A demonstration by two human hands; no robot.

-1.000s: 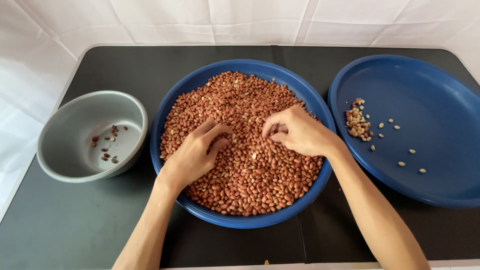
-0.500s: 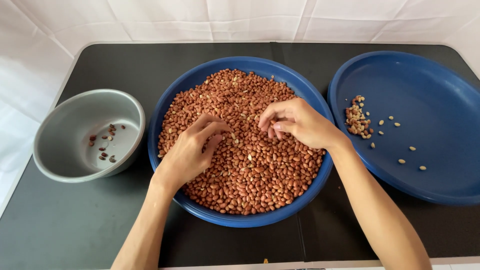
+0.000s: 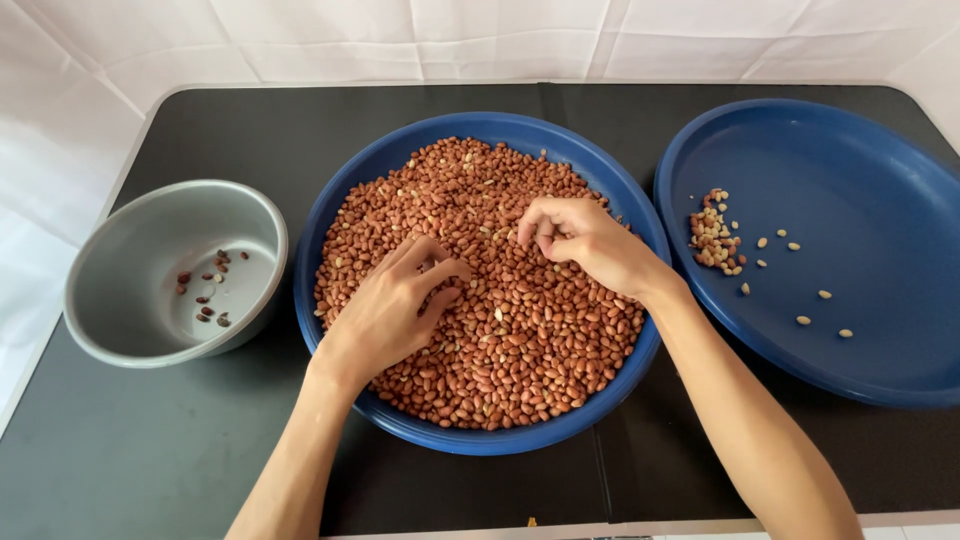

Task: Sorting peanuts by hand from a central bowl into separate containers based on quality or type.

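At the far left a grey bowl (image 3: 175, 270), smooth and round with a matte plastic look, stands on the black desk (image 3: 120, 450); a few dark, shrivelled bits (image 3: 205, 290) lie scattered on its bottom. Just beside it the wide blue basin (image 3: 480, 440) is heaped with reddish-brown peanuts (image 3: 520, 340), small, oval and thin-skinned; the left hand (image 3: 395, 305) rests on the heap with thumb and fingers drawn together among the nuts, though what they pinch is hidden; the right hand (image 3: 585, 240) hovers low, its fingertips closed in a pinch, on what I cannot tell. The work looks like picking over the heap; a fine, light pinch suits it. At the right a shallow blue tray (image 3: 860, 160) holds a small cluster of pale skinless kernels (image 3: 712, 240).
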